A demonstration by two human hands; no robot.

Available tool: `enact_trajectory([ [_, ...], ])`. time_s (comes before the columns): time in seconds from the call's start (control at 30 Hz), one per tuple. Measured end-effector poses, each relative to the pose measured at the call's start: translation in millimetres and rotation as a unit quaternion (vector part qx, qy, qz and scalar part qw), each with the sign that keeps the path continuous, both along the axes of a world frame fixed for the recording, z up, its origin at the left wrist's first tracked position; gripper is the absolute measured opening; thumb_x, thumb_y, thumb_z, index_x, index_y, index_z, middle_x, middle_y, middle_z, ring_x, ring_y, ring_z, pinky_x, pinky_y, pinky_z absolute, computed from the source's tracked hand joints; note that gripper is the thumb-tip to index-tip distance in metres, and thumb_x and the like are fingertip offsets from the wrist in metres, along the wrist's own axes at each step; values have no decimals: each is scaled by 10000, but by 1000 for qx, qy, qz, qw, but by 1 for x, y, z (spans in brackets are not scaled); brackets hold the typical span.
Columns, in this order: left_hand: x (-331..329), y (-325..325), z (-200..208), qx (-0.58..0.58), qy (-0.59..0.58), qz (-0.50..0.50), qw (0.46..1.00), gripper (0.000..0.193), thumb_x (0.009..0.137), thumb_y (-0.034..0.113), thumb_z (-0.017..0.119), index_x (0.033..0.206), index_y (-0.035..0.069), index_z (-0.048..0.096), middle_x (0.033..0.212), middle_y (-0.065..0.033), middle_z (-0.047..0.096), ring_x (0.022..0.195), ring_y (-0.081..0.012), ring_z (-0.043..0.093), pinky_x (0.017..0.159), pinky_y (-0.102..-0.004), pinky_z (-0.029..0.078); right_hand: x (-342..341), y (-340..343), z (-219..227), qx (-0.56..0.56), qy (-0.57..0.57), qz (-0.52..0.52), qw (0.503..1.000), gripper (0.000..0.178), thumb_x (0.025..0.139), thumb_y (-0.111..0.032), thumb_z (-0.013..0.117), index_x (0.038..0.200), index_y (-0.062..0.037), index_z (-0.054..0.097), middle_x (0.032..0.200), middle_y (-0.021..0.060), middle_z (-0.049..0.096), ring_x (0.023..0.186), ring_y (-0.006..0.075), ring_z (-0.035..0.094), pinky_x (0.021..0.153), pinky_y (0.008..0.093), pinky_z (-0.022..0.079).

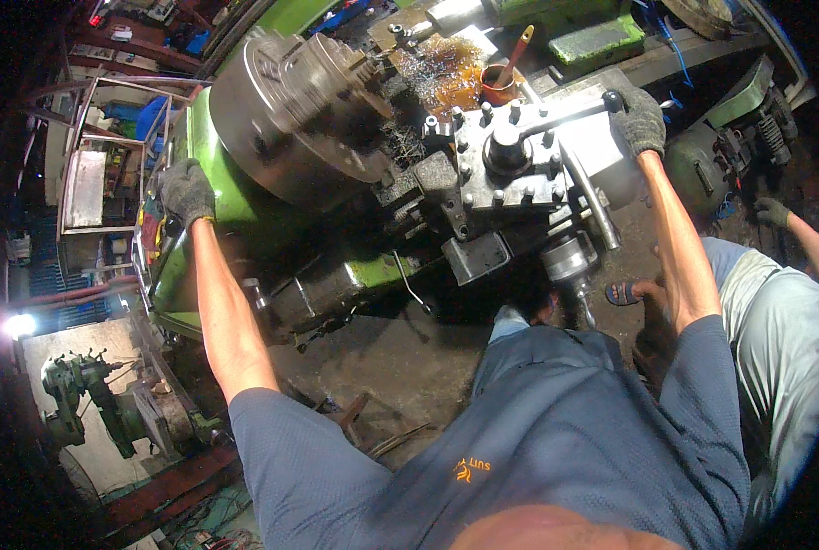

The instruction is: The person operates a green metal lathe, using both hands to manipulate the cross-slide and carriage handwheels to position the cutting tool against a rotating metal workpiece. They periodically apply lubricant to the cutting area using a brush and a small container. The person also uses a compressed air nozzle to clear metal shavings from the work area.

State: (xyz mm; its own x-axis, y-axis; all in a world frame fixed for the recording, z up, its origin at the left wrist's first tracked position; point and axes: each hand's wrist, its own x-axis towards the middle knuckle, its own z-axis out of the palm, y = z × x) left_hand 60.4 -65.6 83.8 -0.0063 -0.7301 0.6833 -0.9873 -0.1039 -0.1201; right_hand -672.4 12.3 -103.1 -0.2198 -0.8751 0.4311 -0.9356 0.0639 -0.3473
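My left hand (186, 191), in a dark grey work glove, is at the left front of the green lathe headstock (209, 151). Its fingers are curled, and whatever lies under them is hidden. My right hand (641, 121), gloved alike, closes round the outer end of the tool post handle (570, 114). That handle runs from a dark hub on the square steel tool post (510, 170), which has several bolts around its top. To the left of the post is the large lathe chuck (290, 115), its jaws smeared by motion.
A red cup (498, 87) with a brush stands behind the tool post, near metal chips (441, 69) and brown fluid. A co-worker's gloved hand (773, 213) and pale clothing (780, 321) are close on my right. Levers (411, 282) jut from the lathe's front. A metal rack (107, 170) stands left.
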Motion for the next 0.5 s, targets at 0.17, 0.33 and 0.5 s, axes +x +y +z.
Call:
enact_trajectory([
  [0.17,-2,1,0,-14,-15,-9,1000,171,750,214,615,813,144,757,881,-107,720,848,-314,653,790,-414,508,1,0,3,13,5,-6,1000,260,889,-311,606,1031,-113,697,998,184,683,971,396,624,855,488,485],
  [0.33,-10,4,2,-14,-5,-8,1000,165,750,201,611,805,147,758,875,-103,726,846,-305,661,784,-408,512,6,4,11,0,-16,7,1000,255,888,-301,604,1033,-111,695,1028,176,683,987,388,625,863,484,485],
  [0.5,-6,3,1,-17,1,-18,1000,177,751,213,601,803,148,757,864,-102,727,849,-309,661,778,-409,511,4,3,9,-4,-6,10,1000,243,885,-285,602,1027,-111,692,1025,171,684,993,388,624,864,484,484],
])
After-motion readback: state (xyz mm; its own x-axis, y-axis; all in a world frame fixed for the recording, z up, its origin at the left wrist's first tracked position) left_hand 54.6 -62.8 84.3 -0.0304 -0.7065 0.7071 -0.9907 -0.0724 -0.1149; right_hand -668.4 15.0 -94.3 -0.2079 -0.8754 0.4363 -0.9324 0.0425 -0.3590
